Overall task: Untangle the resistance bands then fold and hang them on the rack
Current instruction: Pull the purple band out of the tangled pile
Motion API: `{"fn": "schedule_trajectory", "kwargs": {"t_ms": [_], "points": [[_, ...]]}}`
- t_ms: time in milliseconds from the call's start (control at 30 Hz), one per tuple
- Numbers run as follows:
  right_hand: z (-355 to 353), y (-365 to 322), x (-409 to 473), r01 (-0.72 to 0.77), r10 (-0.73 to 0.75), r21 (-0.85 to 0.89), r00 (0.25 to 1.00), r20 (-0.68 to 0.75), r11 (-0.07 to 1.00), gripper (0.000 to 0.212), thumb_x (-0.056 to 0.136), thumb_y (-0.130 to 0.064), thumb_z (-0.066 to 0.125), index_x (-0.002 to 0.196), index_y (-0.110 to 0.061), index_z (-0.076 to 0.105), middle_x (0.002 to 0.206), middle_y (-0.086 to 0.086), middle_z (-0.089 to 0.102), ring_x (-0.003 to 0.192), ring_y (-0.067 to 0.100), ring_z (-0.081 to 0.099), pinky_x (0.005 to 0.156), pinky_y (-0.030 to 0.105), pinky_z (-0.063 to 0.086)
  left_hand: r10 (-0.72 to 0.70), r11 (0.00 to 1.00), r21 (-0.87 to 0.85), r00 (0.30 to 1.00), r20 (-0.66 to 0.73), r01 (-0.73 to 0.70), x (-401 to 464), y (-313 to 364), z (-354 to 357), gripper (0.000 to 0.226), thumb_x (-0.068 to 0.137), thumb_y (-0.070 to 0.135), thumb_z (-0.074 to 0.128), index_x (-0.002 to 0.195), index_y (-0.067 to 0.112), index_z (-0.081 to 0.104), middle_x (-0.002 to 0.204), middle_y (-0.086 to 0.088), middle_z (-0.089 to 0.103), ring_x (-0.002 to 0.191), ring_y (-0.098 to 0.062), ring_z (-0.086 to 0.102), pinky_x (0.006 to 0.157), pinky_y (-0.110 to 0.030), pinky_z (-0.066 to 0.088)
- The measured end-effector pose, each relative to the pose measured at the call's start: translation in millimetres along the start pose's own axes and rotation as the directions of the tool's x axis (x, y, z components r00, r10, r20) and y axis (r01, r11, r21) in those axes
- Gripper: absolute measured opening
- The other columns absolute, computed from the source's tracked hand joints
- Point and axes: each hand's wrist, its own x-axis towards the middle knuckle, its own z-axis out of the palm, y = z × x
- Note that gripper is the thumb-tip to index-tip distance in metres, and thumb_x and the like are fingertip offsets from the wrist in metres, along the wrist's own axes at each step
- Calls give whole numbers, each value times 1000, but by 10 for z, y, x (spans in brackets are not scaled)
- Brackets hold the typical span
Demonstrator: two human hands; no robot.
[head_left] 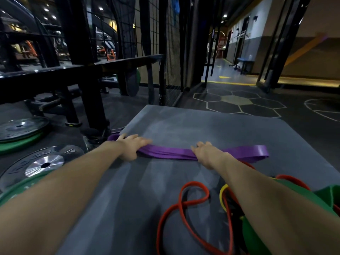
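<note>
Purple band (171, 152), folded flat mid-mat (184, 124): we pin it under left hand (135, 147) and right hand (206, 152), fingers curled round it; slackening risks layers springing apart.

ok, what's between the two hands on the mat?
In the head view, only a flat stretch of the purple band spans between the left hand and the right hand, lying on the grey mat. Nothing else sits there.
</note>
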Motion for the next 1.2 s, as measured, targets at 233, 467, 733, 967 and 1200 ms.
{"fn": "schedule_trajectory", "kwargs": {"t_ms": [233, 467, 733, 967, 1200], "points": [[-97, -39, -103, -52, 44, -67, 993, -107, 996, 39, 95, -9, 40, 132, -19, 44, 136, 4, 48, 128, 27, 34, 101, 37, 30, 108, 981, 183, 959, -262, -61, -13, -4, -110, 57, 86, 57, 50, 136, 33, 40, 141, 9, 45, 130, -13, 39, 104, -31, 25], [-138, 4, -152, 22, -22, -4, 996, -88, 1000, 46, 90, 0, 41, 132, -17, 51, 131, 11, 51, 123, 33, 48, 101, 40, 44, 33, 999, 13, 920, -391, -30, -115, 68, 240, 41, 85, 44, 59, 123, 28, 59, 124, 3, 57, 113, -21, 50, 95, -31, 39], [-148, 46, -157, 26, -24, 30, 998, -52, 999, 49, 93, -4, 43, 137, -25, 42, 132, 11, 44, 125, 32, 43, 101, 43, 41, 44, 995, -62, 892, -450, -80, -152, -1, 209, 44, 87, 41, 57, 129, 30, 52, 132, 9, 49, 121, -16, 44, 106, -28, 27], [-153, 53, -146, 32, -29, 49, 998, -59, 998, 51, 92, -6, 48, 137, -26, 41, 134, 10, 43, 126, 31, 40, 102, 41, 39, 64, 995, 94, 899, -432, -26, -146, 194, 33, 46, 90, 48, 49, 132, 30, 47, 136, 9, 47, 129, -14, 38, 115, -35, 9], [-167, 39, -182, 42, -36, 71, 996, -85, 997, 50, 91, -6, 51, 136, -26, 44, 133, 9, 45, 125, 30, 42, 98, 40, 41, 91, 994, 87, 905, -415, -60, -133, 393, -63, 42, 90, 44, 50, 129, 28, 50, 130, 6, 53, 123, -15, 44, 114, -32, 13]]}}
